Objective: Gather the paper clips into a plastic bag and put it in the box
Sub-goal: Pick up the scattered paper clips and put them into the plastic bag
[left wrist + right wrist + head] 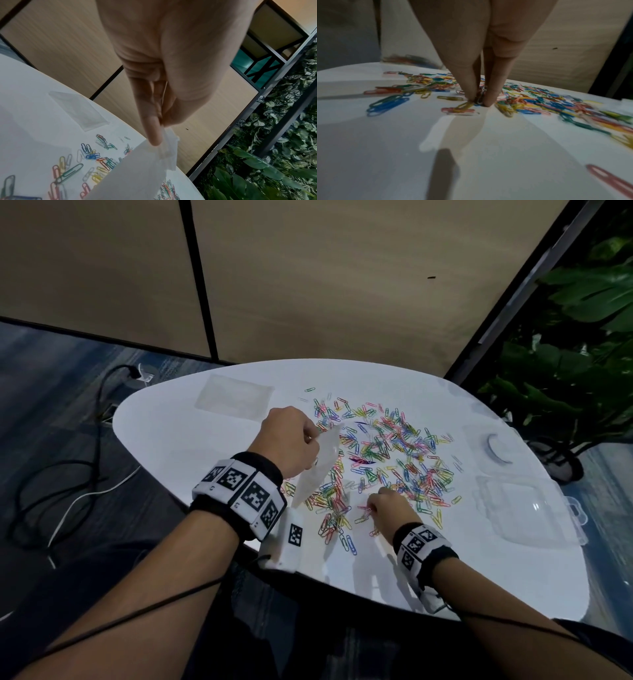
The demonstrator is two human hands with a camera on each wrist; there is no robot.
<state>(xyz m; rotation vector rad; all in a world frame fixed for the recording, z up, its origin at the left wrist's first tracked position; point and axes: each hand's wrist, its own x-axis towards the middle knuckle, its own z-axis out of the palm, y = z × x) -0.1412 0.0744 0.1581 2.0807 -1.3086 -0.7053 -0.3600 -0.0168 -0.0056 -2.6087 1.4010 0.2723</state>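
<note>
Her left hand [286, 440] pinches the plastic bag [317, 465] above the table [178, 440]; right hand [388, 506] fingertips [488, 100] together, pinching paper clips [480, 96].

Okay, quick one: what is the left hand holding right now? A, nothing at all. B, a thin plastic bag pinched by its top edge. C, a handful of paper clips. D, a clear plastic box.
B: the left hand pinches the top edge of the plastic bag, which hangs down over the paper clips, while the right hand pinches clips on the table.
</note>
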